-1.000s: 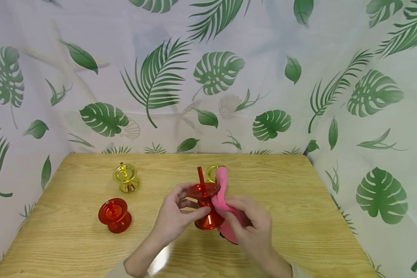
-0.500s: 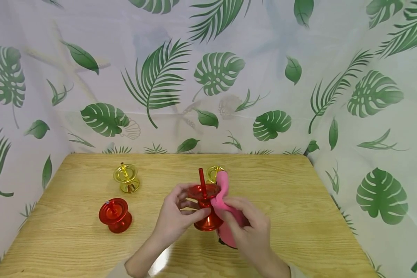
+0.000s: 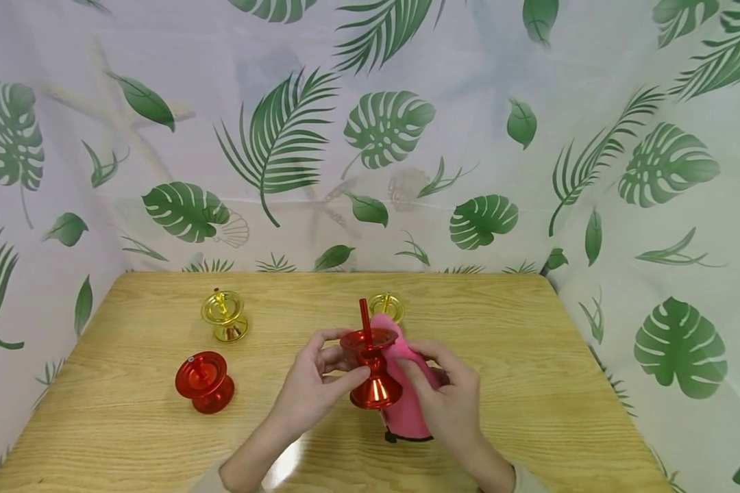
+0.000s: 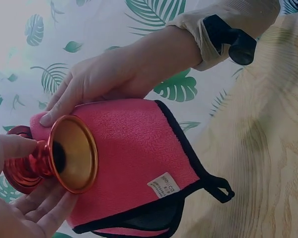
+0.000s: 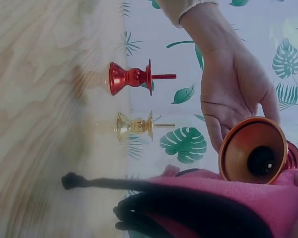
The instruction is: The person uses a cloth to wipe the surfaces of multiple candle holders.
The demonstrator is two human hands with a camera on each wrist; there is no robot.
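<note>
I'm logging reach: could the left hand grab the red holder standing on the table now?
Probably not: the left hand grips a raised red holder. No object shows between that hand and the standing red holder, though.

From the bottom edge of the head view, both forearms (image 3: pixel 257 448) slant inward — the left hand (image 3: pixel 310 390) at lower centre, fingers (image 3: pixel 327 335) curved, thumb (image 3: pixel 348 381) pointing rightward; the right hand (image 3: pixel 455 394) beyond it, fingers bent, thumb pointing up-left.

Head view's up at 6 o'clock looking forward-down; wrist views sit way closer, aimed roughly 1 (left) and 11 (right), sharing the pink cloth (image 4: pixel 134 148).
</note>
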